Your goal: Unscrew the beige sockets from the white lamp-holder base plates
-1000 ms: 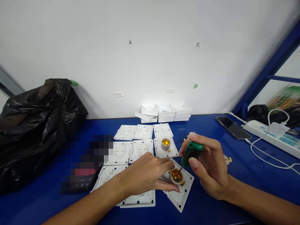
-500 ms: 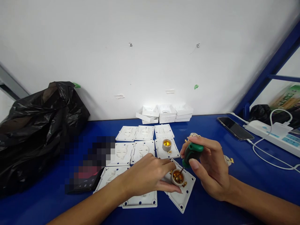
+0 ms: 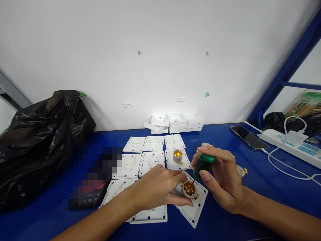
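Note:
My right hand (image 3: 220,182) is closed around the green and black handle of a screwdriver (image 3: 205,163). Its thin shaft slants down into the brass inside of a round lamp holder (image 3: 188,190). Thumb and fingers of my left hand (image 3: 160,185) grip that lamp holder from the left. Under it lies a tilted square white plate (image 3: 194,214), partly covered by my left hand. Behind, a second lamp holder (image 3: 177,156) sits on another white plate (image 3: 170,164). The screwdriver's tip is hidden inside the holder.
Several white plates (image 3: 153,160) lie in rows on the blue table (image 3: 213,227). White boxes (image 3: 177,122) stand against the wall. At left are a black plastic bag (image 3: 47,134) and a phone (image 3: 92,195); at right, another phone (image 3: 248,137), a power strip (image 3: 296,147) and loose holder parts (image 3: 242,170).
The whole view has shifted slightly. Both hands keep nearly the same position at the lamp holder, with the screwdriver still inside it.

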Demonstrator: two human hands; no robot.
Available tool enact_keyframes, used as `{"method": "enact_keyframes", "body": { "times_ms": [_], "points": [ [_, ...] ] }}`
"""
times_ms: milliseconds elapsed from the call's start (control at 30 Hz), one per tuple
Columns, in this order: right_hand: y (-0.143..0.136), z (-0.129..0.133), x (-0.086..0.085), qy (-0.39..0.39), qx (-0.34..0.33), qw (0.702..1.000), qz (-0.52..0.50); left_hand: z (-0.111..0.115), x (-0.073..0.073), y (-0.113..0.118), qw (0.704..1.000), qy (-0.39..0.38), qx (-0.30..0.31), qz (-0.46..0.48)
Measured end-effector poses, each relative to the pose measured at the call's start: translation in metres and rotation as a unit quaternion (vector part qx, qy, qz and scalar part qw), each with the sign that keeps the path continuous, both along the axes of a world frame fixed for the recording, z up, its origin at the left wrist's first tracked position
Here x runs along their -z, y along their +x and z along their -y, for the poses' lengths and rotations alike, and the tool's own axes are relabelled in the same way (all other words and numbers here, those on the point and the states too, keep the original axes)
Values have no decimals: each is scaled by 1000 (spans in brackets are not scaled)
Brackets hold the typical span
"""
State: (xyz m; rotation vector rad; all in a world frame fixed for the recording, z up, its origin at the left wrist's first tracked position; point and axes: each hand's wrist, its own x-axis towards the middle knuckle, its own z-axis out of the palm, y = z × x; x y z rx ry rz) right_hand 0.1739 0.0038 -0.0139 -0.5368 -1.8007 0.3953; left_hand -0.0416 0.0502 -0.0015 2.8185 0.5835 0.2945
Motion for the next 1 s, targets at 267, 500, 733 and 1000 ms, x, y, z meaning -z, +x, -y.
{"method": "enact_keyframes", "body": {
  "times_ms": [267, 500, 733, 1000],
  "points": [
    [1, 2, -1, -2, -6, 1000, 4, -1, 1, 0, 1000, -4, -1, -6],
    [0, 0, -1, -1, -4, 1000, -2, -1, 1, 0, 1000, 2, 2, -1],
    [1, 0, -1, -3, 6, 1000, 6, -1, 2, -1, 1000, 3, 8, -3],
    [2, 0, -2, -5, -4, 1000, 4, -1, 1, 0, 1000, 6, 2, -10]
  ]
}}
